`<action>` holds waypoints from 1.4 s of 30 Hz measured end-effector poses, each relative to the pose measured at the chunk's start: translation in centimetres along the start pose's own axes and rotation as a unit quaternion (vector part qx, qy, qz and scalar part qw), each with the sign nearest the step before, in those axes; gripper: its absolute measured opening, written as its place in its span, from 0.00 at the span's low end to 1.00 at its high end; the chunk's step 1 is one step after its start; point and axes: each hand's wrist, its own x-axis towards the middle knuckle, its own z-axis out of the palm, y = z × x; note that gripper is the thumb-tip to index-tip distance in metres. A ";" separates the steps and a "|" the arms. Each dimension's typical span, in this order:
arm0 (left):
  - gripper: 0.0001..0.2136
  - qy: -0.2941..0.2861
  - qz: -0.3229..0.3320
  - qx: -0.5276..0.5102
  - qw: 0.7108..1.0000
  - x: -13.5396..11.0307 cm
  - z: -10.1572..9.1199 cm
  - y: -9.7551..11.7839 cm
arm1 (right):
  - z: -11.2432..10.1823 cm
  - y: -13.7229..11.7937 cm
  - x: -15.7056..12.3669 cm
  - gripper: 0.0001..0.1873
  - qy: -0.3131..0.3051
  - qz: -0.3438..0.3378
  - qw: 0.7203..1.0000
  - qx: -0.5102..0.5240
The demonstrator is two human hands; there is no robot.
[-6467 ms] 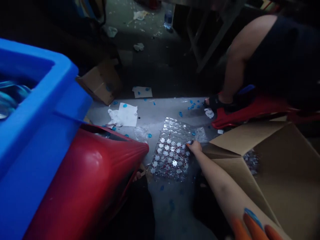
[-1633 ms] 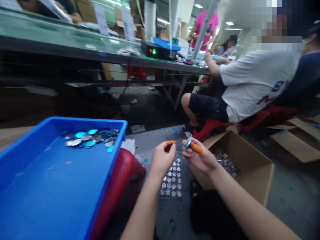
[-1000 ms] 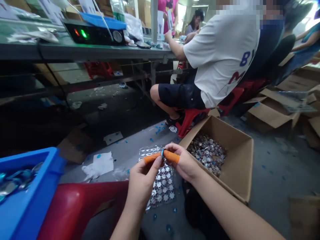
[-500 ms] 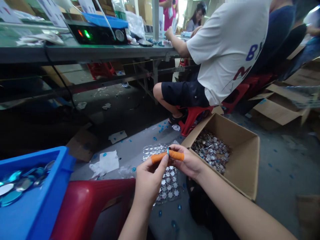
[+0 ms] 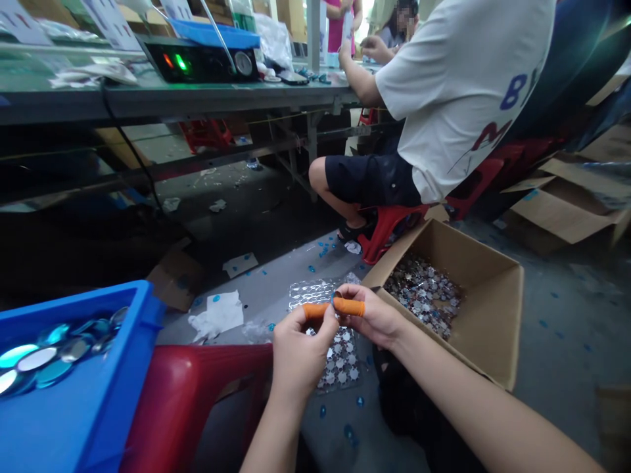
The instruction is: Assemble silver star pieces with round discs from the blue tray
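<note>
My left hand [image 5: 300,351] and my right hand [image 5: 372,316] meet in front of me, each with orange finger cots. Pinched between the orange fingertips is a small blue disc [image 5: 337,303], seen edge-on and partly hidden. Below my hands, a clear plastic sheet with star-shaped pieces [image 5: 340,361] lies on the floor. To the right of my right hand stands an open cardboard box [image 5: 493,309] holding a heap of silvery star-shaped pieces [image 5: 421,295]. At lower left is a blue plastic tray [image 5: 83,361] holding round mirrored blue discs [image 5: 54,355].
A red plastic stool [image 5: 197,394] stands under the tray. A co-worker in a white T-shirt [image 5: 458,98] sits on a low red stool beside a long workbench [image 5: 172,98]. Blue pieces and white paper [image 5: 217,314] lie scattered on the floor.
My hands stay together, pinching the blue disc. The whole view has shifted slightly, with the scene sliding a little to the right.
</note>
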 end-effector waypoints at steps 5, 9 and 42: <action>0.10 0.011 0.012 -0.010 1.000 0.0 0.4 0.1 | -0.3 0.0 0.1 0.21 -0.005 0.003 1.000 0.021; 0.10 -0.017 0.010 -0.061 0.998 0.1 0.6 0.5 | -0.4 0.0 0.1 0.23 0.001 0.023 0.997 0.068; 0.10 -0.036 0.014 -0.123 0.992 0.2 0.7 1.8 | -0.6 -0.5 0.2 0.16 -0.098 -0.043 0.994 0.038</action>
